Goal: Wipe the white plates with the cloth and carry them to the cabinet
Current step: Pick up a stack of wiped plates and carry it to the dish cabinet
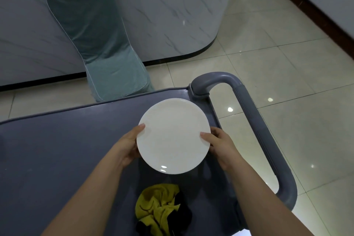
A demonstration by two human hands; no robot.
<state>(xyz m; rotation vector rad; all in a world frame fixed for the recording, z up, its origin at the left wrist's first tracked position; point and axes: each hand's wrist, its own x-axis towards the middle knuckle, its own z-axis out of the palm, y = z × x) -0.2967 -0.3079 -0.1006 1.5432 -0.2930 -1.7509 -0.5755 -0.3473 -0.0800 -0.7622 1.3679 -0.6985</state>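
A round white plate [173, 136] is held above the grey cart top [57, 151], near its right end. My left hand [130, 144] grips the plate's left rim with the thumb on top. My right hand [220, 147] grips the right rim the same way; the fingers of both hands are hidden under the plate. A crumpled yellow and black cloth [160, 210] lies on the cart below the plate, close to me, with neither hand touching it.
The cart's grey loop handle [254, 120] sticks out on the right. A chair in a teal cover [99, 40] stands just beyond the cart, against a marble-patterned counter wall [172, 9]. Glossy beige floor tiles [287, 63] spread to the right.
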